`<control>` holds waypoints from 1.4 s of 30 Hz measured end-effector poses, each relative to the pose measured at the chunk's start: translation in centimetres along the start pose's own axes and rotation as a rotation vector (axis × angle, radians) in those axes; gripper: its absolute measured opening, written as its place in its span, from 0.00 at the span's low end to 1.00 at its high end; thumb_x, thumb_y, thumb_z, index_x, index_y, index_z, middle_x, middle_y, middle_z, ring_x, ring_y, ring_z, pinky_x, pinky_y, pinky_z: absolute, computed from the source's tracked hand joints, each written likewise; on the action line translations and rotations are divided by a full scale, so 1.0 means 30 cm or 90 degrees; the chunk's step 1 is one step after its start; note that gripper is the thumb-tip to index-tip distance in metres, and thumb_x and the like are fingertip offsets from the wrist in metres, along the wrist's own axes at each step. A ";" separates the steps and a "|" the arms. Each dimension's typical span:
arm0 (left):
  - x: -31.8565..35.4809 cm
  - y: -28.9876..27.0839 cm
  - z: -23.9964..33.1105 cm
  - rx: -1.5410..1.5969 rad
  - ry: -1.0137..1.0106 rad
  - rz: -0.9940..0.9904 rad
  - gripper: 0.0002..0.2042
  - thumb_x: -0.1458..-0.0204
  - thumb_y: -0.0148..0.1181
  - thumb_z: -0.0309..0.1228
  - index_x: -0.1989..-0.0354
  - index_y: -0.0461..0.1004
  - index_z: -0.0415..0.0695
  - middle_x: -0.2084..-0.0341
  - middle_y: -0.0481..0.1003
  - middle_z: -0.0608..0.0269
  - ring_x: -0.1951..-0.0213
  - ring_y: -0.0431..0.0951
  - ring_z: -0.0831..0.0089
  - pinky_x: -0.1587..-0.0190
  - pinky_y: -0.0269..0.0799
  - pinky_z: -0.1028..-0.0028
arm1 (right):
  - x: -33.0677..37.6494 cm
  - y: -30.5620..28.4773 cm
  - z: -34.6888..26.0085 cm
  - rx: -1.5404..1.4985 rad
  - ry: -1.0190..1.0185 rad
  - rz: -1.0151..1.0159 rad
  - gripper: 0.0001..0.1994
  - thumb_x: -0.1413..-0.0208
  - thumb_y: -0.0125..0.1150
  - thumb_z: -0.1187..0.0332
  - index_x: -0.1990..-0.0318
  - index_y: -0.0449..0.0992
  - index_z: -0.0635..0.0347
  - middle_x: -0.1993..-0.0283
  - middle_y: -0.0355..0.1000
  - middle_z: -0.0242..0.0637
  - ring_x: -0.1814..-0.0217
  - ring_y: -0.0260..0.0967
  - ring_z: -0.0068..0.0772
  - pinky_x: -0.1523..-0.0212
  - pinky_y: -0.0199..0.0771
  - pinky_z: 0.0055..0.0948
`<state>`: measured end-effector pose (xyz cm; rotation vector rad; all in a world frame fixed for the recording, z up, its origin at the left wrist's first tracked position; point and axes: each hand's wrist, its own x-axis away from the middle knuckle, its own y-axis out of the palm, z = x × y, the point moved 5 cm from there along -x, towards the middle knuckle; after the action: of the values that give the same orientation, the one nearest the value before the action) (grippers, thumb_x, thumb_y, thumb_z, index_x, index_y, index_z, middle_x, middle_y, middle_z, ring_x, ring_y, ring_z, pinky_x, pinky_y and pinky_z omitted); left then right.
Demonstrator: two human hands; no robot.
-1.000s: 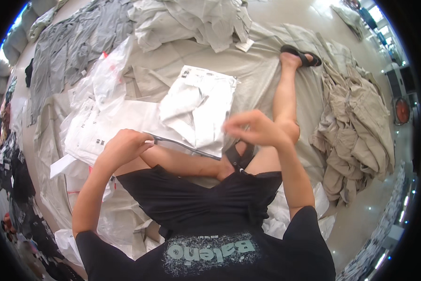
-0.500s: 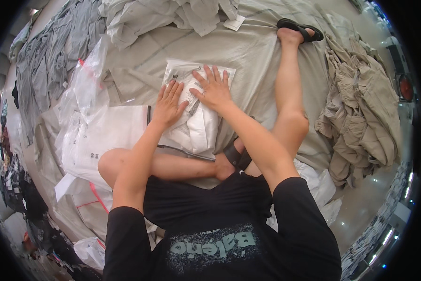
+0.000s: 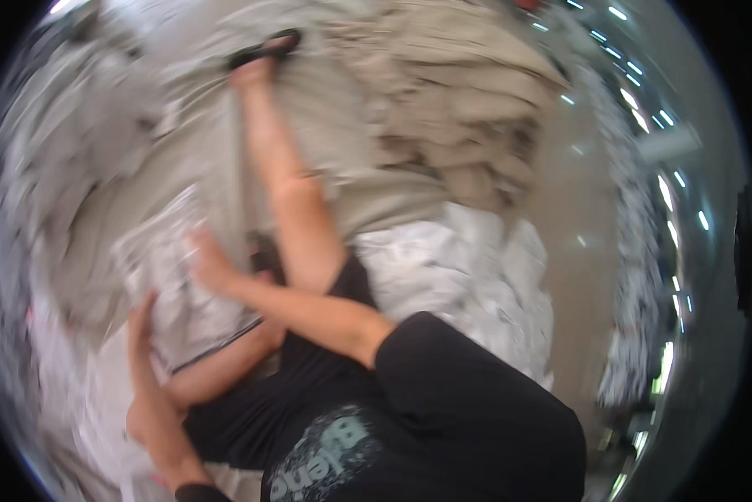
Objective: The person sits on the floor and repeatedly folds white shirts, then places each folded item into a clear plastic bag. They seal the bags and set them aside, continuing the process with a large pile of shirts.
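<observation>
The flat, whitish rectangular package of shiny soft plastic (image 3: 162, 255) lay on the beige cloth sheet (image 3: 208, 155), just beyond the folded left leg (image 3: 225, 360), and a thin dark strip (image 3: 217, 345) ran along its near edge. The two hands were apart from each other: the left hand (image 3: 141, 318) was at the left near side of the package, and the right hand (image 3: 211, 261) was at its right side, over the surface or very close to it. Because the view was blurred, I could not tell whether the fingers pinched the plastic, pressed it or only touched it. The work in hand appeared to be the handling of this package. To do it well, I judged that both palms should stay flat and work evenly, since thin plastic would probably crease or slip under a single fingertip. One hand could steady a side while the other smoothed from the middle outward, and the dark strip was better kept straight and not folded under. To the right of the package was a pile of crumpled white plastic bags (image 3: 468, 272), and farther away, beyond it to the right, a heap of tan cloth garments (image 3: 459, 92); both were better left untouched by the elbow.
</observation>
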<state>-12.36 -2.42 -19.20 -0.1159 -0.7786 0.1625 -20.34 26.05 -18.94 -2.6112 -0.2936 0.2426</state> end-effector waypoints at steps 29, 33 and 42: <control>-0.145 0.064 0.303 -0.882 0.171 -0.388 0.26 0.39 0.72 0.50 0.40 0.82 0.44 0.65 0.86 0.53 0.68 0.83 0.66 0.64 0.80 0.62 | 1.205 -2.579 -0.376 -0.413 0.111 0.854 0.23 0.39 0.75 0.55 0.46 0.79 0.62 0.49 0.81 0.36 0.50 0.81 0.34 0.49 0.83 0.33; -0.141 0.121 0.443 -0.911 0.379 -0.311 0.24 0.37 0.66 0.49 0.44 0.84 0.41 0.59 0.86 0.45 0.58 0.84 0.53 0.51 0.79 0.56 | 1.481 -2.673 -0.097 -0.425 -0.059 1.125 0.14 0.33 0.66 0.56 0.54 0.79 0.57 0.53 0.81 0.35 0.58 0.80 0.30 0.56 0.83 0.33; 0.162 -0.228 0.450 -0.726 0.214 -0.176 0.17 0.38 0.65 0.40 0.50 0.81 0.40 0.64 0.82 0.54 0.62 0.82 0.63 0.59 0.78 0.64 | 0.545 -1.625 -0.227 -0.431 -0.009 0.492 0.10 0.30 0.60 0.71 0.48 0.84 0.63 0.64 0.85 0.37 0.66 0.81 0.22 0.62 0.85 0.23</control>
<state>-17.79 -7.62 -5.19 -1.0800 -0.4615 -0.5729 -11.00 68.63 9.17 -3.2686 0.7884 0.4835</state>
